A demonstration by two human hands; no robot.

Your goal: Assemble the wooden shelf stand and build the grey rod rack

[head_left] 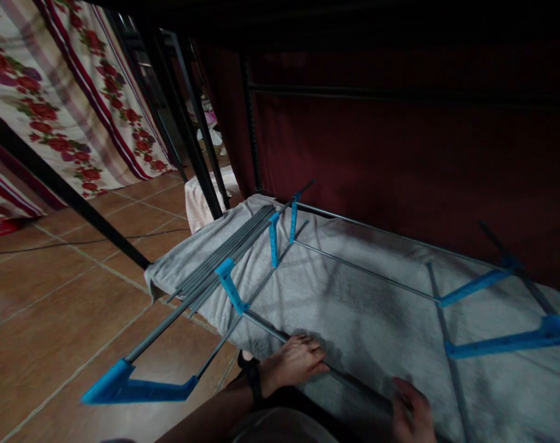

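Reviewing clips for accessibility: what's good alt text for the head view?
The left hand lies over a rod of a grey frame with blue brackets; the right hand is near it. The frame rests partly on a grey blanket, a red cloth behind.

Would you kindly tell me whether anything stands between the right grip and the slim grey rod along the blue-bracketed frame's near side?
Nothing visible stands between the right grip and the slim grey rod, though contact is unclear. The left grip lies over it, farther left.
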